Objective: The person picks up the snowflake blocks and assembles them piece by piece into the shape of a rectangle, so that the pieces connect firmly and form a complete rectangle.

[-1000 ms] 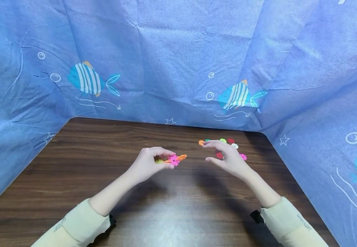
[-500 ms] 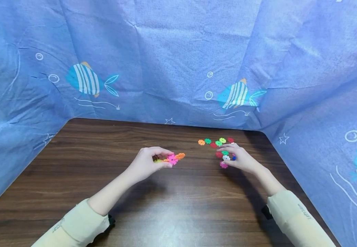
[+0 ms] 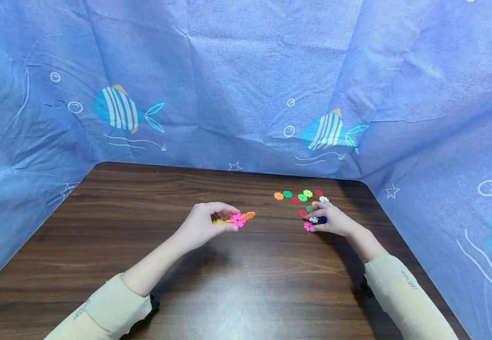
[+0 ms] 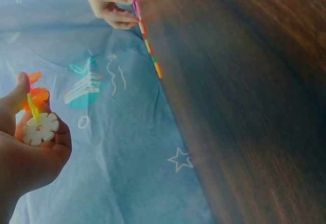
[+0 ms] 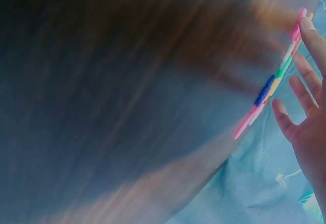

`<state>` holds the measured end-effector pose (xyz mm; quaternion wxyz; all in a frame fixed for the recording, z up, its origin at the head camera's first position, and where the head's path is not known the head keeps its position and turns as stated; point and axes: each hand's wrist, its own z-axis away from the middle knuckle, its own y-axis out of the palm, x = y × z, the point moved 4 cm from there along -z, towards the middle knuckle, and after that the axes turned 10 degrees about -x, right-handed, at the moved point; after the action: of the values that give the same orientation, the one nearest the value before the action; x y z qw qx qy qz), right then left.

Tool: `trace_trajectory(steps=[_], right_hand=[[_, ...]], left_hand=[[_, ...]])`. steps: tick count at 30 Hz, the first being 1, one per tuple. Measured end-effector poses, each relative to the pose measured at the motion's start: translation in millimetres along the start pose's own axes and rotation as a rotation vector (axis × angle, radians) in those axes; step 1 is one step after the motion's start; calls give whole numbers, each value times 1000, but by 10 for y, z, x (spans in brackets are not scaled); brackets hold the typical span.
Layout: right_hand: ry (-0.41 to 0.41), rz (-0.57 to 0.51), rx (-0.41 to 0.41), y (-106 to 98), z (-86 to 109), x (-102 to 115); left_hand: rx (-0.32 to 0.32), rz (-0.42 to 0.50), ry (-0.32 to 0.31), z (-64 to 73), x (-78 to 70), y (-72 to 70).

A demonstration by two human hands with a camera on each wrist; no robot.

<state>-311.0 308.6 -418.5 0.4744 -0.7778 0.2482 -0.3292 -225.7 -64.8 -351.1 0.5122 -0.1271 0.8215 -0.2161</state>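
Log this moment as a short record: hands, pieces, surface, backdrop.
Left hand: pinches the cluster, off the table
Cluster colours: pink, orange, yellow, white
Right hand: low at the loose discs, fingers spread, thumb at a pink disc
Loose discs: flower-shaped, several colours, to the right of the cluster
Table: dark, wood-grained
Backdrop: blue cloth with striped fish

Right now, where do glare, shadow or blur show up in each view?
Head view: pale glare on the near part of the table, soft shadows below the left hand and right hand; left wrist view: slightly hazy, table mostly dark; right wrist view: table smeared and largely in shade, the coloured pieces sharper than the table's surface.
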Motion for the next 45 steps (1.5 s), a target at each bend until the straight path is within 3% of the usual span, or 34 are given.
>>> trace_trajectory(steps=[6, 11, 19, 24, 29, 45], right_hand=[[-37, 14, -25, 21, -25, -31], [5, -8, -8, 23, -55, -27], [146, -62, 75, 34, -24, -2], [135, -97, 77, 16, -37, 59], [110, -126, 54, -61, -98, 185], [214, -147, -147, -457, -310, 642]], left_hand=[[-9, 9, 1, -4, -13, -5], [-25, 19, 0, -6, -19, -5], [-41, 42, -37, 17, -1, -3], [-33, 63, -41, 16, -3, -8], [-45, 52, -32, 5, -18, -21], [-42, 43, -13, 10, -10, -20]])
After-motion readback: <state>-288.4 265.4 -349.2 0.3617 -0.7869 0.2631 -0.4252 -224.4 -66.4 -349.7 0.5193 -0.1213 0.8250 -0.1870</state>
